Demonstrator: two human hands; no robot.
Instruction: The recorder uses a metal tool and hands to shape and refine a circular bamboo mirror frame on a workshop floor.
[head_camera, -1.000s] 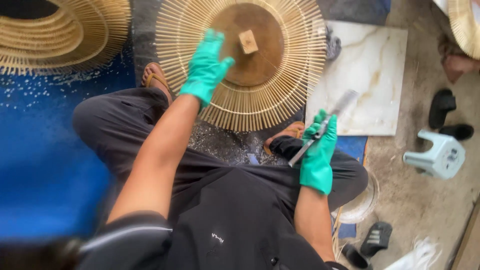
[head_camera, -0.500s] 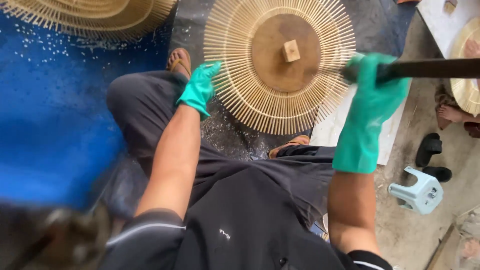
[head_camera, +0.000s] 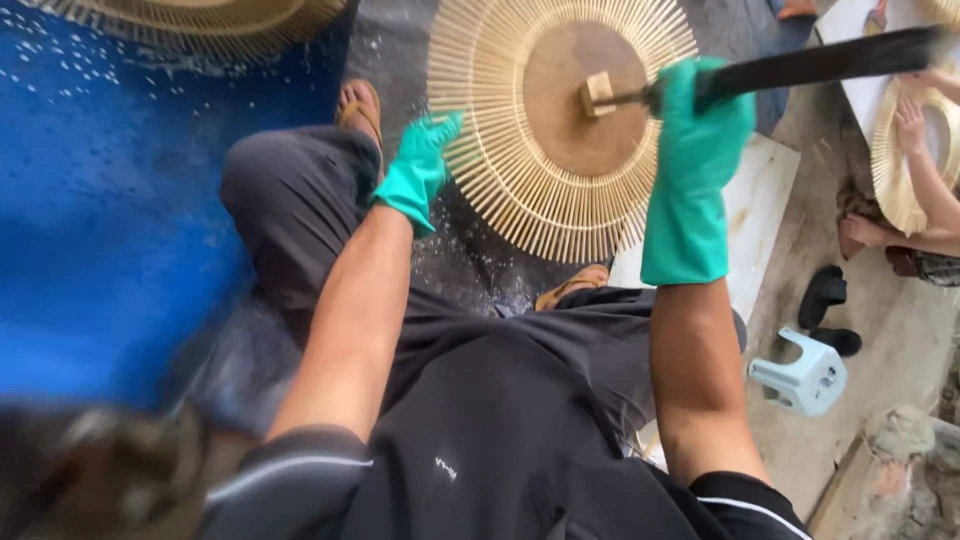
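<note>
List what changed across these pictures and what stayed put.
The right hand rose from beside the knee and swung its long dark tool up over the round stick-rimmed disc, tip now near the small wooden block. The left hand slid from the disc's top to its left edge. Both gloves stay on; the grip on the tool holds.

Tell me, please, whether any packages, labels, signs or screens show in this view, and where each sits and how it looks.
No packages, signs or screens are in view.
Small white mark: on the front of the person's black shirt, low in the picture; too small to make out.
</note>
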